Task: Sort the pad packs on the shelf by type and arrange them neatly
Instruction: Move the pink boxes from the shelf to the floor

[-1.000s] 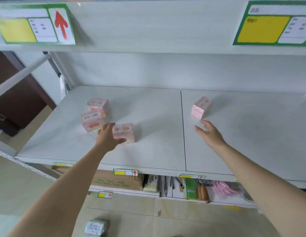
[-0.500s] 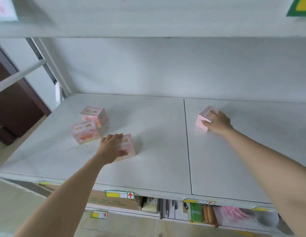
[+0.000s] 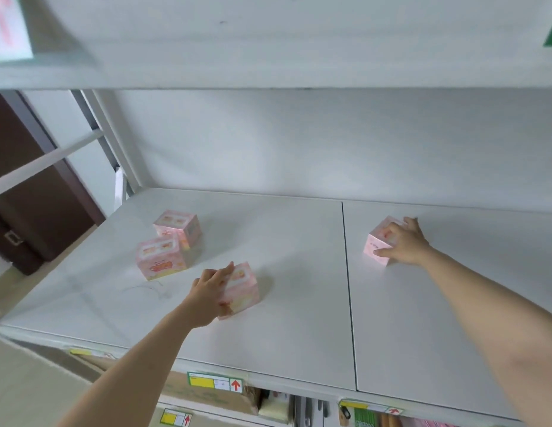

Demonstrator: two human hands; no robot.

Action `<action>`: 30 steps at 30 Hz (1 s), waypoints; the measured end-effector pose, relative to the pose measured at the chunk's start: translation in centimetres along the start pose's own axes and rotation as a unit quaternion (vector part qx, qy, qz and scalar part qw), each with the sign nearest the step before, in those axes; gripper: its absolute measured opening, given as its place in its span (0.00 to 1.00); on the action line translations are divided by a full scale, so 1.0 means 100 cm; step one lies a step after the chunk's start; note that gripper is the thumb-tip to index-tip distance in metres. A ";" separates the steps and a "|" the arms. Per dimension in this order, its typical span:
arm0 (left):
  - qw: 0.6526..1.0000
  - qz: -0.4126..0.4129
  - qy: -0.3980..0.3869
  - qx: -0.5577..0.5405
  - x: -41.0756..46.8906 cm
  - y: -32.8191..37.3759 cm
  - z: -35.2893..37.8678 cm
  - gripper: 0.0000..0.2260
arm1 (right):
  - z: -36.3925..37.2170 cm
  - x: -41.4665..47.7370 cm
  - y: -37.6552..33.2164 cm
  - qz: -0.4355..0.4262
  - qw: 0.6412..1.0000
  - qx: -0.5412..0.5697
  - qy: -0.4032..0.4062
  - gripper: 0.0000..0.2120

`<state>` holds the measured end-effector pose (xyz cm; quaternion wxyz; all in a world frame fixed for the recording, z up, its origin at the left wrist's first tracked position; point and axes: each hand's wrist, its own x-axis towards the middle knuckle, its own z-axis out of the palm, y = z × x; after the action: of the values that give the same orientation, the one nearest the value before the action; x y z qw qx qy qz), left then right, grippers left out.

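We are gripping one pink pack (image 3: 244,290) with our left hand (image 3: 207,298) and a second pack (image 3: 377,242) right of the seam (image 3: 348,303) with our right hand (image 3: 404,245), open shelf (image 3: 299,260) lying between.

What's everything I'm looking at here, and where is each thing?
Pad packs: four, pink; rear left pack and front left pack close together on the shelf's left, middle pack nearer the front, right pack past the seam.
Shelf: one, white, two boards meeting at a dark seam.
Edge labels: several, yellow-white with red arrows, along the front edge.
Cardboard box: one, brown, below the shelf.
Left hand: grips the middle pack.
Right hand: grips the right pack.
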<state>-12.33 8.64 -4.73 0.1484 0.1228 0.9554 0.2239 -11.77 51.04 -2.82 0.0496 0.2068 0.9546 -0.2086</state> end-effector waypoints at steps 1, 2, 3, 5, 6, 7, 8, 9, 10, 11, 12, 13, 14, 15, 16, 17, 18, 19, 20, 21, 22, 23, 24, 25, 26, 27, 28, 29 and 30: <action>1.000 0.007 -0.004 0.007 0.000 0.002 0.000 0.42 | -0.001 0.001 0.001 0.002 1.000 0.020 0.003 0.28; 1.000 0.012 -0.003 0.008 -0.001 0.003 0.000 0.42 | -0.002 0.002 0.001 0.004 1.000 0.023 0.011 0.28; 1.000 0.012 -0.001 0.003 0.000 0.002 0.001 0.43 | -0.002 0.002 -0.002 0.009 1.000 0.012 0.020 0.27; 1.000 0.003 0.006 -0.017 0.000 0.000 0.002 0.43 | -0.001 -0.002 -0.011 0.024 0.999 -0.005 0.032 0.27; 1.000 -0.001 0.009 -0.028 -0.001 -0.002 0.003 0.43 | 0.002 -0.004 -0.016 0.030 0.999 0.002 0.030 0.28; 0.999 -0.005 0.009 -0.041 -0.001 -0.003 0.003 0.43 | 0.006 -0.007 -0.020 0.032 0.999 0.013 0.022 0.29; 0.999 -0.006 0.009 -0.053 -0.002 -0.003 0.004 0.43 | 0.011 -0.011 -0.024 0.028 0.999 0.029 0.014 0.29; 0.998 -0.006 0.010 -0.063 -0.003 -0.002 0.004 0.42 | 0.016 -0.016 -0.026 0.019 0.999 0.040 0.009 0.30; 0.998 -0.004 0.012 -0.067 -0.004 0.000 0.005 0.42 | 0.020 -0.022 -0.029 0.011 0.999 0.045 0.006 0.30; 0.998 -0.003 0.012 -0.065 -0.005 0.002 0.005 0.42 | 0.021 -0.028 -0.031 0.006 0.999 0.046 0.004 0.30; 0.998 0.000 0.010 -0.056 -0.006 0.003 0.004 0.42 | 0.022 -0.033 -0.033 0.004 0.999 0.049 0.003 0.29; 0.999 0.002 0.007 -0.044 -0.006 0.005 0.004 0.41 | 0.023 -0.039 -0.036 0.007 0.998 0.059 -0.001 0.29; 0.999 0.001 0.004 -0.035 -0.007 0.005 0.004 0.41 | 0.024 -0.044 -0.038 0.013 0.996 0.083 -0.007 0.30; 0.999 -0.004 0.002 -0.033 -0.008 0.007 0.003 0.41 | 0.024 -0.051 -0.040 0.022 0.992 0.122 -0.014 0.30; 0.999 -0.010 0.004 -0.041 -0.010 0.010 0.002 0.41 | 0.024 -0.057 -0.041 0.033 0.985 0.170 -0.014 0.31; 0.998 -0.017 0.010 -0.059 -0.012 0.014 0.001 0.40 | 0.022 -0.064 -0.043 0.045 0.976 0.213 -0.012 0.29; 0.996 -0.026 0.019 -0.085 -0.016 0.018 0.000 0.39 | 0.021 -0.071 -0.043 0.058 0.966 0.252 -0.009 0.27; 0.993 -0.032 0.029 -0.112 -0.019 0.022 -0.001 0.39 | 0.019 -0.078 -0.044 0.076 0.956 0.282 -0.012 0.24; 0.989 -0.034 0.037 -0.136 -0.023 0.026 -0.004 0.38 | 0.017 -0.086 -0.045 0.092 0.946 0.312 -0.015 0.22; 0.985 -0.036 0.040 -0.163 -0.026 0.030 -0.007 0.38 | 0.016 -0.095 -0.046 0.106 0.937 0.331 -0.016 0.22; 0.980 -0.038 0.041 -0.193 -0.029 0.035 -0.011 0.38 | 0.014 -0.105 -0.046 0.113 0.930 0.348 -0.016 0.22; 0.973 -0.041 0.040 -0.223 -0.033 0.039 -0.015 0.38 | 0.014 -0.114 -0.045 0.122 0.923 0.364 -0.017 0.23; 0.967 -0.039 0.036 -0.250 -0.037 0.044 -0.019 0.38 | 0.013 -0.124 -0.046 0.128 0.916 0.379 -0.017 0.23; 0.960 -0.036 0.032 -0.276 -0.042 0.049 -0.022 0.37 | 0.012 -0.135 -0.047 0.126 0.912 0.389 -0.017 0.21; 0.953 -0.031 0.029 -0.299 -0.049 0.055 -0.025 0.36 | 0.012 -0.148 -0.048 0.125 0.909 0.397 -0.018 0.20; 0.946 -0.027 0.027 -0.322 -0.056 0.060 -0.026 0.34 | 0.012 -0.158 -0.049 0.128 0.904 0.407 -0.024 0.19; 0.938 -0.021 0.026 -0.345 -0.064 0.065 -0.027 0.32 | 0.013 -0.168 -0.049 0.129 0.897 0.422 -0.031 0.19; 0.931 -0.015 0.022 -0.364 -0.071 0.070 -0.026 0.30 | 0.014 -0.178 -0.049 0.129 0.893 0.429 -0.042 0.19; 0.926 -0.008 0.016 -0.377 -0.079 0.074 -0.026 0.27 | 0.014 -0.189 -0.049 0.128 0.888 0.438 -0.051 0.18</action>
<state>-4.64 11.69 2.74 0.1705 0.0462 0.8034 0.5686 3.44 39.30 1.17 0.0290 0.3170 0.7273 -0.6080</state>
